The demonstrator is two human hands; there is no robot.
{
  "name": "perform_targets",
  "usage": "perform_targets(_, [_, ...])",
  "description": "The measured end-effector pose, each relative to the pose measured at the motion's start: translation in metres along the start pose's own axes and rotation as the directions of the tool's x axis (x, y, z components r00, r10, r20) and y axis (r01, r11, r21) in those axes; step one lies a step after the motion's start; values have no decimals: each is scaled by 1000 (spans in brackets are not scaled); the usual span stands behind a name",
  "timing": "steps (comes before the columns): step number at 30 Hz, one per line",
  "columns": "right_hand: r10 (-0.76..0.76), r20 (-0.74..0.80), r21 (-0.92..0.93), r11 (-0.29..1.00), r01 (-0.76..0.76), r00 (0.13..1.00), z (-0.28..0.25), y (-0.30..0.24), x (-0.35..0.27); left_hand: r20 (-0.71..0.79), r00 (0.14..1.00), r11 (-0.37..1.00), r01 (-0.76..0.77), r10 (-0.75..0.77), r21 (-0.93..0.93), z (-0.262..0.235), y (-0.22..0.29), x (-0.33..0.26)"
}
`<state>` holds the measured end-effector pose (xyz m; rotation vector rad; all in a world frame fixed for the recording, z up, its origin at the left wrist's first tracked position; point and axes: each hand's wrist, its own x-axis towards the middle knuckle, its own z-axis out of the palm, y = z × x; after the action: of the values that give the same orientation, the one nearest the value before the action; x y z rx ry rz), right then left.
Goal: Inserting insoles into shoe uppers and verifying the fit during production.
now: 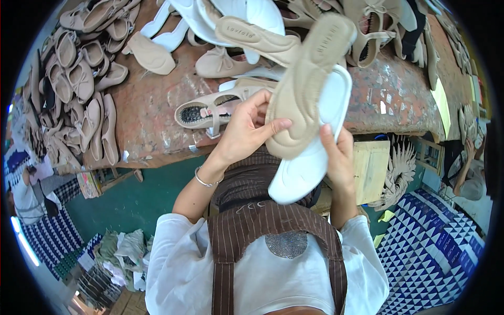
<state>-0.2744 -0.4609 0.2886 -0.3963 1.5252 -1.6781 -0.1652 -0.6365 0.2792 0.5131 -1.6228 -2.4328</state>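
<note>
1. The largest thing is the counter [152,123], with a worn reddish-brown top. It carries many beige shoes, insoles and white pieces.
2. To the right below it is a big stack [428,254] with a blue-and-white triangle pattern. The parts look like boxes; I cannot tell what is in them.
3. On the left part of the counter there is a heap of beige shoes [81,81]. Several of their openings face up, and some have small bows.
4. On the floor at lower left lies a pile of crumpled cloth [128,252], greenish and pale.
5. Under the counter's edge, near the right hand, is a pale wooden box-like piece [371,170]; its inside cannot be seen.
6. The white insole-shaped piece [298,179] is in front of the counter's edge. The right hand [340,155] has its grip on its side, the thumb pressing the white face.
7. The beige insole [304,79] lies over this white piece, slanting. The left hand [249,126] pinches its lower left edge, thumb on top.
8. Behind the left hand, a strap shoe [195,116] rests on the counter. Inside it show a dark lining and a pinkish strip.
9. Smallest is the bracelet [206,180] at the left wrist.
</note>
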Motion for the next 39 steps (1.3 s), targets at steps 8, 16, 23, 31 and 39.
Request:
perform_targets(8, [-144,-201,53,986,158,969,2,-2,8,103,960,949,-273,259,160,9,47,-1])
perform_targets(16, [-269,-500,-5,951,308,823,-113,-12,-2,-176,902,795,-238,394,558,-137,145,23])
perform_targets(23, [-119,-238,-188,979,74,964,-40,8,12,-290,647,63,350,705,935,-145,50,-23])
perform_targets(31, [-311,497,-846,35,533,810,37,-10,37,-725,632,673,413,273,614,-115,-48,-91])
perform_targets(39, [-251,738,-614,135,778,626,70,46,80,-740,621,684,422,259,594,-98,-62,-107])
